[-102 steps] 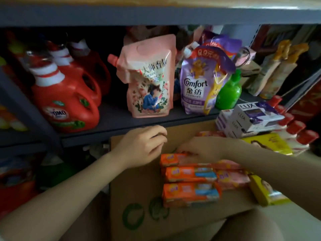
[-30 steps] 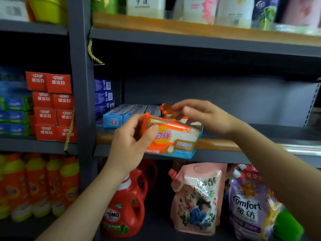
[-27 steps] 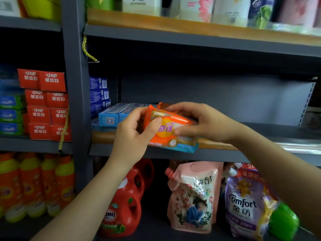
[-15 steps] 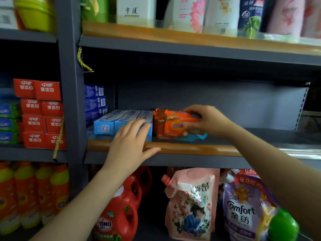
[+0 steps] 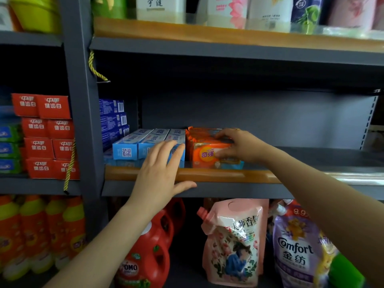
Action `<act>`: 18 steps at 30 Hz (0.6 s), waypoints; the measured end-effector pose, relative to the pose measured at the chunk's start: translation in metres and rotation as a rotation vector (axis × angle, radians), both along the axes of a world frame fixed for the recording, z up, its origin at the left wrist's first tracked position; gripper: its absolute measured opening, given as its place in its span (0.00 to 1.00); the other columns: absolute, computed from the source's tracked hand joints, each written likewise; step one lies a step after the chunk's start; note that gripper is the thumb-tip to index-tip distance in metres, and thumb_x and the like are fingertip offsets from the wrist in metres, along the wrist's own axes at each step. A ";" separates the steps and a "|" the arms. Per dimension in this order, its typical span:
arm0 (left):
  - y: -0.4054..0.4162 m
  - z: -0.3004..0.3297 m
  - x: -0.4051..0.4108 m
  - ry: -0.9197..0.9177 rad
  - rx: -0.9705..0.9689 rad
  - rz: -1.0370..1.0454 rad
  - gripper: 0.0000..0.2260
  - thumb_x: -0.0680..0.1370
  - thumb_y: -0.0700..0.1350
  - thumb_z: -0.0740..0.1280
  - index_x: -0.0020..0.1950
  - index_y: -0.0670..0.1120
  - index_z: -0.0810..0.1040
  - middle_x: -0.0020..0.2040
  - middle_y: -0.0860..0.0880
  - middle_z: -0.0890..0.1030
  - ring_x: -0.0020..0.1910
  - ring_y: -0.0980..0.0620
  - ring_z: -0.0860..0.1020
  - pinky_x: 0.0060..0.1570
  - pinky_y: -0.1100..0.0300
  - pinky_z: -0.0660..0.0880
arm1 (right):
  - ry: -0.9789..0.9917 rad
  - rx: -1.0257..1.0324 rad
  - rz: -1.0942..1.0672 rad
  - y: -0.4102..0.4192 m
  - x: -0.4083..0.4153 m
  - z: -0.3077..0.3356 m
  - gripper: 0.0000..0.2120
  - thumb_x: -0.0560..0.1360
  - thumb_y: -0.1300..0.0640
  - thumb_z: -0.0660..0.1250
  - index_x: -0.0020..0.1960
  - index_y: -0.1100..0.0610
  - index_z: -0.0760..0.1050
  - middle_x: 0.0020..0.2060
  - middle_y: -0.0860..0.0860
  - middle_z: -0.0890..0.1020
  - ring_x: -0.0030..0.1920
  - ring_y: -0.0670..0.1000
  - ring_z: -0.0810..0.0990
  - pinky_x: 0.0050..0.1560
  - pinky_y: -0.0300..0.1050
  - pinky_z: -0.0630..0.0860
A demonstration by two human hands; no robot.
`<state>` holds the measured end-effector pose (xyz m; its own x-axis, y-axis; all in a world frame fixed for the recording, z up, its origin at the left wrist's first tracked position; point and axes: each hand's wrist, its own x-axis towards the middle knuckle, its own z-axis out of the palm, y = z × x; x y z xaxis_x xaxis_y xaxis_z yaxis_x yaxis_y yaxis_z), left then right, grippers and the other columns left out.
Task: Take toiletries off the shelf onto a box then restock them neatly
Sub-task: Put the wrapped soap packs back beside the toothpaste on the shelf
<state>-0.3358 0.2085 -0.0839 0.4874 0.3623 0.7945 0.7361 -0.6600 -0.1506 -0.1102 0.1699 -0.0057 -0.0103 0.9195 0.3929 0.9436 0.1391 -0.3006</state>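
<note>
My right hand [image 5: 241, 147] grips the orange plastic soap pack [image 5: 209, 155] near the front edge of the grey metal shelf [image 5: 239, 191], my left hand [image 5: 161, 173] is open, and a hard push could topple the blue toothpaste boxes [image 5: 145, 142] beside it.

Three blue toothpaste boxes [image 5: 149, 145], two hands [image 5: 160, 179]

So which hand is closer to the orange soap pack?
Right. The right hand is touching the orange soap pack; the left hand is open beside it, over the blue boxes.

Left hand [image 5: 160, 175] spread, right hand [image 5: 241, 147] curled
</note>
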 end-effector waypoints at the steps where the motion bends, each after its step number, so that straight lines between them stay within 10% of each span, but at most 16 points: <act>1: 0.000 -0.001 0.000 0.003 -0.004 -0.003 0.37 0.66 0.64 0.62 0.65 0.39 0.72 0.61 0.39 0.74 0.61 0.38 0.73 0.59 0.44 0.70 | 0.001 0.017 -0.009 0.001 0.001 -0.001 0.28 0.71 0.46 0.70 0.67 0.50 0.67 0.62 0.52 0.71 0.54 0.48 0.72 0.52 0.42 0.75; 8: -0.007 -0.002 0.000 0.045 -0.008 -0.035 0.33 0.69 0.61 0.63 0.64 0.38 0.73 0.64 0.37 0.73 0.65 0.36 0.70 0.62 0.42 0.66 | -0.112 0.103 -0.157 0.001 -0.005 -0.006 0.30 0.67 0.40 0.70 0.64 0.53 0.70 0.64 0.54 0.68 0.62 0.54 0.68 0.58 0.49 0.72; 13: -0.034 -0.032 0.012 -0.032 0.153 -0.307 0.17 0.75 0.50 0.65 0.57 0.40 0.78 0.62 0.39 0.75 0.65 0.42 0.67 0.63 0.47 0.67 | -0.216 0.569 -0.041 -0.062 -0.003 -0.032 0.21 0.72 0.42 0.64 0.54 0.59 0.76 0.52 0.55 0.77 0.54 0.56 0.73 0.54 0.40 0.66; 18: -0.066 -0.091 0.035 0.060 0.007 -0.585 0.11 0.75 0.43 0.64 0.52 0.39 0.80 0.54 0.42 0.79 0.57 0.45 0.73 0.55 0.51 0.72 | -0.237 0.083 0.250 -0.165 0.009 -0.101 0.14 0.72 0.45 0.63 0.50 0.54 0.77 0.45 0.47 0.78 0.46 0.41 0.72 0.49 0.32 0.67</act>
